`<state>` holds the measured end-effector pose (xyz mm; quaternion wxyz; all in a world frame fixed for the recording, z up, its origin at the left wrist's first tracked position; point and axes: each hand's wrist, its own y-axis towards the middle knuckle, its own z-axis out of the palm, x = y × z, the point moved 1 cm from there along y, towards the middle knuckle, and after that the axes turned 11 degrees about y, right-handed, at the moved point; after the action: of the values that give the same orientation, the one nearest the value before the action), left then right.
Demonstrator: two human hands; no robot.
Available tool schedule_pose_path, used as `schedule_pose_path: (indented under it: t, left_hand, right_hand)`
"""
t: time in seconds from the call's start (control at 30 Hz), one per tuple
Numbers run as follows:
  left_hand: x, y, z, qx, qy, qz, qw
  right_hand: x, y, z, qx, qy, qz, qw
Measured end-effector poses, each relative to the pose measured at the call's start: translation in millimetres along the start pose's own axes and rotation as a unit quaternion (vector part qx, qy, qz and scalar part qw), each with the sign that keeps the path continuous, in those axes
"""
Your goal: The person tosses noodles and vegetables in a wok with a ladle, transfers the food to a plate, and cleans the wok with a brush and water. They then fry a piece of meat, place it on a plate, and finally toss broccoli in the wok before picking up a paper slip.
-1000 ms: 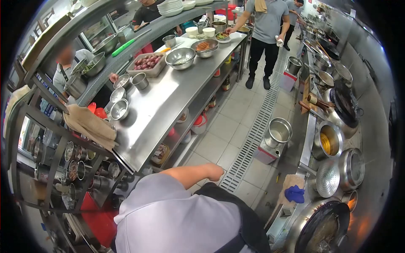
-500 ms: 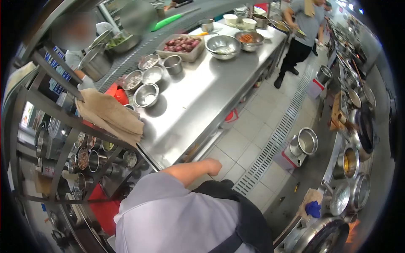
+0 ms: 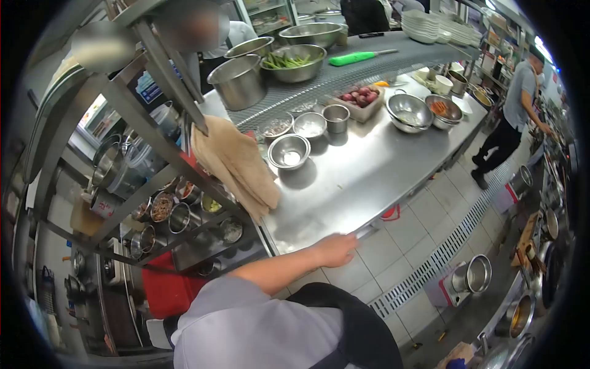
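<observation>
My left hand (image 3: 337, 249) is stretched forward, seen from its back, with the fingers curled in. Nothing sticks out of it. In this view it overlaps the front edge of the steel counter (image 3: 344, 203), near the counter's left end. A tan cloth (image 3: 236, 166) hangs over the rack frame, up and to the left of the hand. On the counter beyond stand a steel bowl (image 3: 289, 152), a bowl with white contents (image 3: 310, 125) and a steel pot (image 3: 336, 119). My right hand is outside the picture.
Red onions fill a tub (image 3: 364, 111) farther back, near a large steel bowl (image 3: 409, 112). A green-handled knife (image 3: 353, 58) lies on the upper shelf beside a bowl of green vegetables (image 3: 294, 63). A person (image 3: 513, 111) stands in the aisle. Pots (image 3: 472, 273) line the right.
My view has swung left, so the counter and shelf show more fully and shift right in the picture. My left hand now overlaps the counter's front edge instead of the floor tiles.
</observation>
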<state>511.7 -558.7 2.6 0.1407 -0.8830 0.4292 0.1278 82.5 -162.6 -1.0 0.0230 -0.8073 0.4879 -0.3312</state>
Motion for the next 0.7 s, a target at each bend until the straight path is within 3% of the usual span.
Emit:
schedule_pose_path:
  t: [0.07,0.13,0.2,0.27,0.33,0.37,0.43,0.47,0.53,0.67,0.7]
  left_hand:
    - [2,-4,-47,-0.216,0.032,0.002,0.976]
    - [8,-21,-97,-0.425,0.099,-0.025,0.899]
    - [26,-48,-140,-0.559,0.245,-0.135,0.780]
    - [57,-73,-172,-0.722,0.209,-0.196,0.630]
    - [77,-95,-199,-0.758,0.258,-0.291,0.524]
    - [86,-95,-194,-0.758,0.258,-0.291,0.523]
    - [118,-95,-170,-0.749,-0.039,-0.330,0.573]
    - [127,-99,-158,-0.751,-0.040,-0.331,0.571]
    - [132,-112,-135,-0.665,0.036,-0.363,0.652]
    - [116,-127,-108,-0.659,0.073,-0.377,0.647]
    - [101,-121,-111,-0.700,-0.103,-0.341,0.619]
  right_hand:
    - [12,6,11,0.010,-0.013,-0.019,1.000]
    - [21,8,26,0.030,-0.021,-0.041,0.998]
    - [29,7,48,0.067,-0.024,-0.069,0.995]
    - [39,2,77,0.119,-0.026,-0.100,0.987]
    - [52,-5,104,0.174,-0.028,-0.130,0.976]
    - [57,-9,116,0.196,-0.032,-0.143,0.970]
    - [67,-13,132,0.235,-0.036,-0.165,0.957]
    - [71,-15,138,0.247,-0.040,-0.171,0.953]
    - [77,-14,145,0.271,-0.050,-0.180,0.944]
    - [89,6,144,0.312,-0.083,-0.204,0.924]
    - [98,14,143,0.326,-0.090,-0.219,0.915]
